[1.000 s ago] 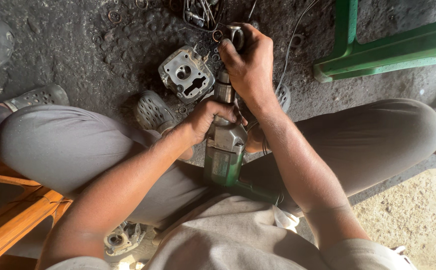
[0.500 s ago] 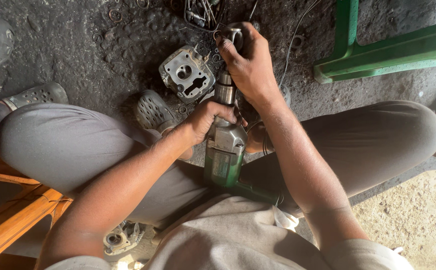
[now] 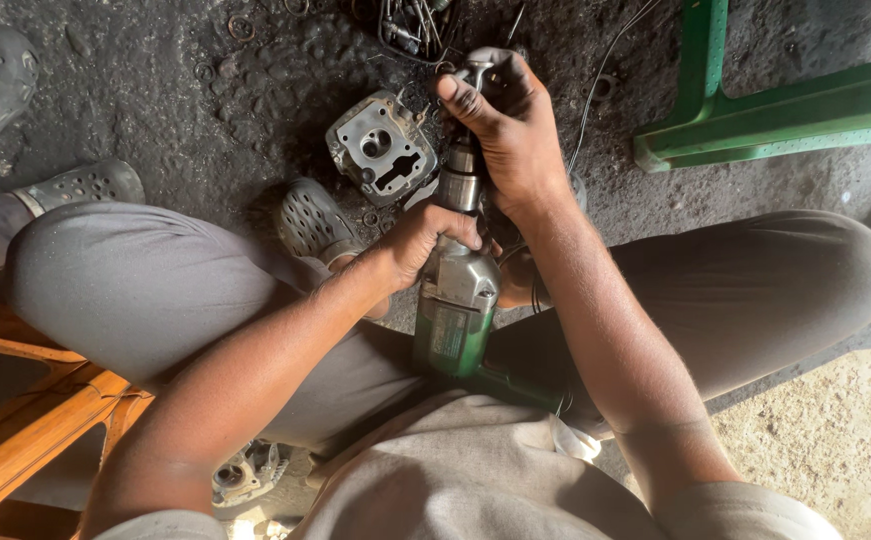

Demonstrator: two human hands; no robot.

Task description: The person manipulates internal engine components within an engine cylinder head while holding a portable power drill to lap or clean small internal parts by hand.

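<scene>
Hands barely moved, right hand (image 3: 510, 130) perhaps gripping chuck (image 3: 462, 185), left hand (image 3: 425, 235) on drill (image 3: 455, 310)

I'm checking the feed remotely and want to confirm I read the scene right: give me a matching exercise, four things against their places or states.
Things:
1. left hand
2. right hand
3. metal housing
4. green frame

Places or states:
A. lies on the dark floor beside the drill's tip
B. wraps the front of the green power drill
C. stands on the floor at upper right
D. closes over the drill's tip end

Pairs: 1-B, 2-D, 3-A, 4-C
</scene>
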